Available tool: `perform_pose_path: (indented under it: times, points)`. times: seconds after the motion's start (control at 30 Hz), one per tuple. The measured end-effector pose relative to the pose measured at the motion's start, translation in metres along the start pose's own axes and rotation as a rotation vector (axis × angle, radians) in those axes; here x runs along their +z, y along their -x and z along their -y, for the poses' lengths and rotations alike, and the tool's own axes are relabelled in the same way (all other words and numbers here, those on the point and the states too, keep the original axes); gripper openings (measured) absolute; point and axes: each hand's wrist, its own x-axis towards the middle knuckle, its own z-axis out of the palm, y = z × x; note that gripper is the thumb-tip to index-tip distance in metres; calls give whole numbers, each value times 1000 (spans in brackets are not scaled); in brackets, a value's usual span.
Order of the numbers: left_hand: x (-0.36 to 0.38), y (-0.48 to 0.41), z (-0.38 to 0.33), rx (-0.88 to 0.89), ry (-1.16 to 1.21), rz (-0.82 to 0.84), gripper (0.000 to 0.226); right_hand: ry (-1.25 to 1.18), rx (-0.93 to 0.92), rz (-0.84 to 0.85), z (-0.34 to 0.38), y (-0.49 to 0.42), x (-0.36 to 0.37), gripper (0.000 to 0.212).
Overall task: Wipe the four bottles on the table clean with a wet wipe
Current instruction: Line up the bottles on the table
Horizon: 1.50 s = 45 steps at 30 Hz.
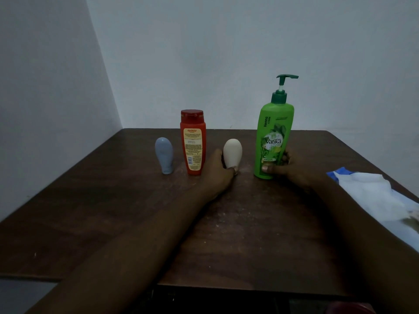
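While the right grip wraps the green pump bottle low, the left grip curls round the cream bottle at its nine o'clock; both likely slick, light plastic.

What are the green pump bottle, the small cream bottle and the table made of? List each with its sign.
Green pump bottle: likely glossy plastic; smooth moulded body, printed label. Small cream bottle: matte, perhaps soft plastic or silicone; no shine. Table: dark wood or wood-look laminate; grain streaks show.
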Motion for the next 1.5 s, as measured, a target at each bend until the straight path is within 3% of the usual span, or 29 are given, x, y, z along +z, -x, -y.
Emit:
perform_pose_path:
  times: [1.5]
  points:
    - [-6,3,2,-16,38,42,63,35,6,18,-7,-6,-1,51]
